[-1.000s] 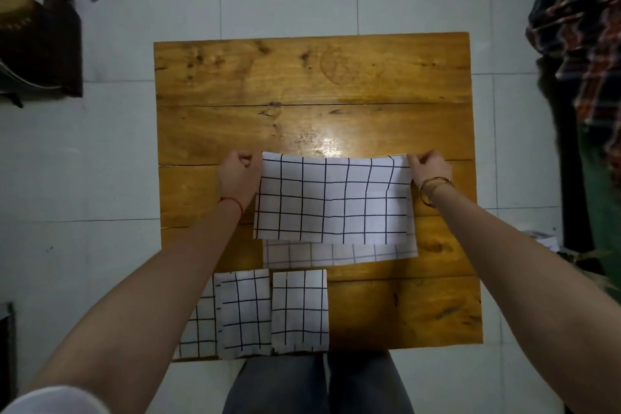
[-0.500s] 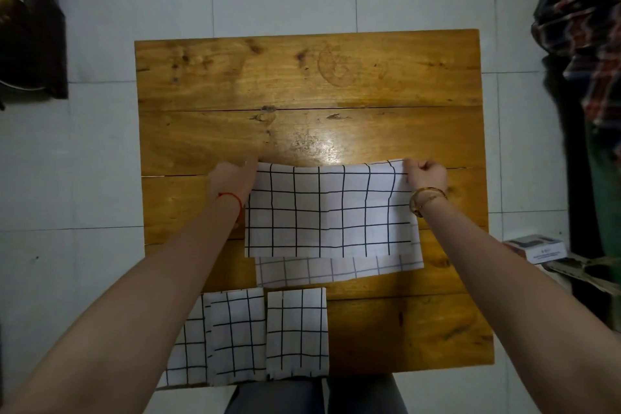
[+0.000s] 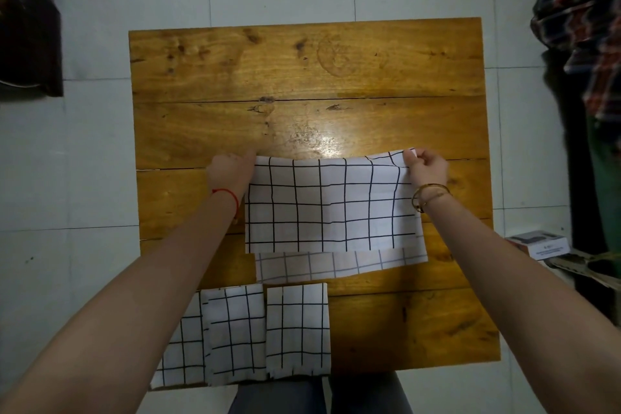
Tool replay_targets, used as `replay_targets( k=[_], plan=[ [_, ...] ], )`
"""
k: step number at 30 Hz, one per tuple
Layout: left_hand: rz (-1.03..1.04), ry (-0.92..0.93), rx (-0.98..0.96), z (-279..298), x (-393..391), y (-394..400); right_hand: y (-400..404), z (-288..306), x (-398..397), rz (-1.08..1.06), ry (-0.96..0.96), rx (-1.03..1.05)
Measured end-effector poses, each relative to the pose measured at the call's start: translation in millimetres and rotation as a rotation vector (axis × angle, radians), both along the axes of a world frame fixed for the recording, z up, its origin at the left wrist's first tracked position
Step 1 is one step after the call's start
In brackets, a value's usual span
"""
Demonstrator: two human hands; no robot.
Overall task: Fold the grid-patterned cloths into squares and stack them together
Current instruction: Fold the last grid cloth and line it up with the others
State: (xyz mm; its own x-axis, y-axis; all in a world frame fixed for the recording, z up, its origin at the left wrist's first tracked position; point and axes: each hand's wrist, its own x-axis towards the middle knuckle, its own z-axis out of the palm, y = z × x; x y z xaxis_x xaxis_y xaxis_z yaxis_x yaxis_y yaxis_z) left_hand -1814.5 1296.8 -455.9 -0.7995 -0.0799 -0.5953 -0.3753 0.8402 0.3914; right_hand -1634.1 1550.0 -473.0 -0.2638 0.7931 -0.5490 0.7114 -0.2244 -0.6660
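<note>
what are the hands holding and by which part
Both hands, left and right, pinch the cloth by its two far corners.

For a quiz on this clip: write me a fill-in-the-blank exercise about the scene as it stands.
1. Both hands, left and right, pinch the far corners of the white black-grid cloth over the ____ table.
2. ____ folded grid cloths lie at the table's near edge.
3. The red string circles the ____ wrist.

Missing: wooden; three; left
</note>
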Motion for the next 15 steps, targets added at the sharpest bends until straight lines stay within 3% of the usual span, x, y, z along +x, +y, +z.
replay_targets(
  k=[7, 15],
  plan=[
    [0.091, 0.032, 0.131, -6, 10, -12, -1, 0, 12, 0.032, 0.099, 0.004],
    [0.178, 0.199, 0.234, -1, 33, -29, -3, 3, 15, -0.094, 0.149, -0.003]
  ],
)
